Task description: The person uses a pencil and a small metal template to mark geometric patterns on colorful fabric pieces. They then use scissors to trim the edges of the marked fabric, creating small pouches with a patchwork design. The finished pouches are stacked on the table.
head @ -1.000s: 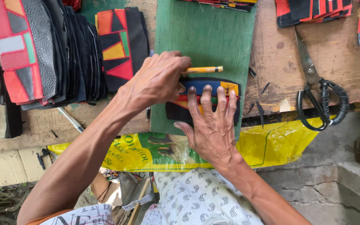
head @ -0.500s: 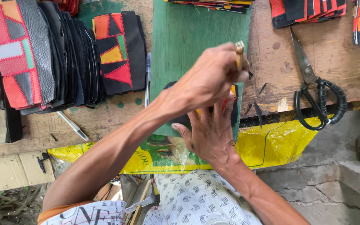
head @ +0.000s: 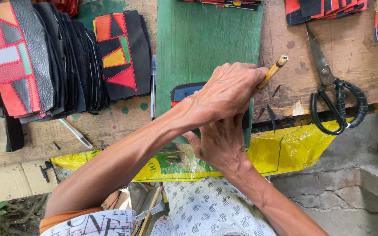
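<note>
The patchwork piece [head: 188, 91], a flat dark strip with blue and red patches, lies on the green board [head: 206, 39] at the middle of the worktop [head: 364, 65], and both hands cover most of it; only its end at 9 o'clock shows. The left hand [head: 228, 94] crosses over the piece from 8 o'clock, its fingers closed around a yellow pencil [head: 273, 71] whose blunt end sticks out toward 1 o'clock. The right hand [head: 219, 142] sits under the left forearm, at 6 o'clock from the left hand, palm down at the near edge of the board; its fingers are hidden beneath the left hand, so I cannot tell whether they are spread or together, nor whether they grip anything.

At 3 o'clock from the hands, a pair of large scissors [head: 333, 91] with black handles lies on the bare wood, blades pointing to 12 o'clock. At 9 o'clock, just beside the board, a pen [head: 153, 87] lies parallel to the board's edge. Beyond it, a folded patchwork panel in red, orange, yellow and black [head: 121, 54] rests next to a thick stack of dark leather pieces [head: 66, 65]. A second pen [head: 76, 133] lies at 8 o'clock. A yellow plastic sack [head: 294, 150] hangs over the worktop's near edge.
</note>
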